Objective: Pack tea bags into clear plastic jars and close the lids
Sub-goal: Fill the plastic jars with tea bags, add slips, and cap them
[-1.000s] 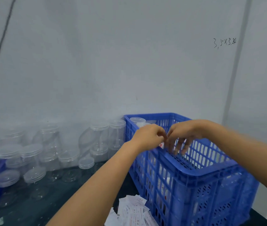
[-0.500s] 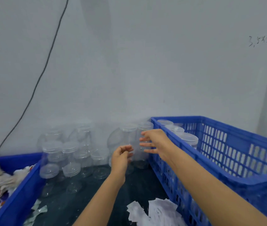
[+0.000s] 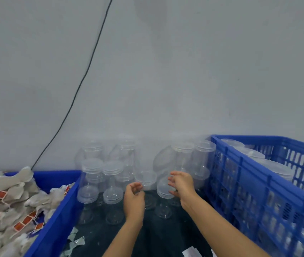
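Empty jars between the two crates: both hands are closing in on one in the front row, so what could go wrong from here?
1. The clear jars stand packed close and look light; the left hand or right hand reaching for the front jar could topple its neighbours.
2. Paper scraps lie on the dark table; a jar set down there might rock.
3. The tea bags are heaped above the left crate rim and may spill if bumped.

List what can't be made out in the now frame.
- Head view: whether either hand, left or right, actually touches the clear jars; transparency and blur hide contact.
- Right blue crate: contents behind its lattice wall, cut off at the right edge.
- Tea bags: label print too small.
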{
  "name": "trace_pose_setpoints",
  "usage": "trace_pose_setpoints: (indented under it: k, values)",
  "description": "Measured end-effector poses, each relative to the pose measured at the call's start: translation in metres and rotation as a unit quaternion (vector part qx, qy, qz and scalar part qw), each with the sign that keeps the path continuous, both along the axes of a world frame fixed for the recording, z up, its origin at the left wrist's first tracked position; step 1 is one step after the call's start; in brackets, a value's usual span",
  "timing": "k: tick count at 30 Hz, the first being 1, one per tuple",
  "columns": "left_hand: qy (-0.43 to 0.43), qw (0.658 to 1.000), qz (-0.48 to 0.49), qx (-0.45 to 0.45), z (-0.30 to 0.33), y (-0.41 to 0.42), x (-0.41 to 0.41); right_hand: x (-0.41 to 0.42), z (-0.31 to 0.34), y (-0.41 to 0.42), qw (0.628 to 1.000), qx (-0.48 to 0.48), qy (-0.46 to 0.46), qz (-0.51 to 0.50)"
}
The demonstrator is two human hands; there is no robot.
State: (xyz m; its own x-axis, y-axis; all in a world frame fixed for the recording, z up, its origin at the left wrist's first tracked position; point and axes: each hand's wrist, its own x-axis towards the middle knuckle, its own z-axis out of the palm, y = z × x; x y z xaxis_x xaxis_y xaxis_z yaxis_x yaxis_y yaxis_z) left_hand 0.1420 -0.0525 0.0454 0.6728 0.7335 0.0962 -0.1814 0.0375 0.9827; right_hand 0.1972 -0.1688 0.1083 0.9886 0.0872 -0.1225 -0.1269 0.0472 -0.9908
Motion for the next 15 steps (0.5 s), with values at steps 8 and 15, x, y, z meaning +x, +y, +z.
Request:
trace_pose_setpoints:
  k: [8,15]
  values:
    - [-0.006,0.979,-0.187,0.077,0.033,-0.018,0.063,0.044,0.004,0.004,0.985,-0.047,-0.029,-0.164]
    - [0.04,0.956,-0.28,0.077,0.056,-0.04,0.111,0.057,-0.004,-0.014,0.991,-0.079,-0.05,-0.099]
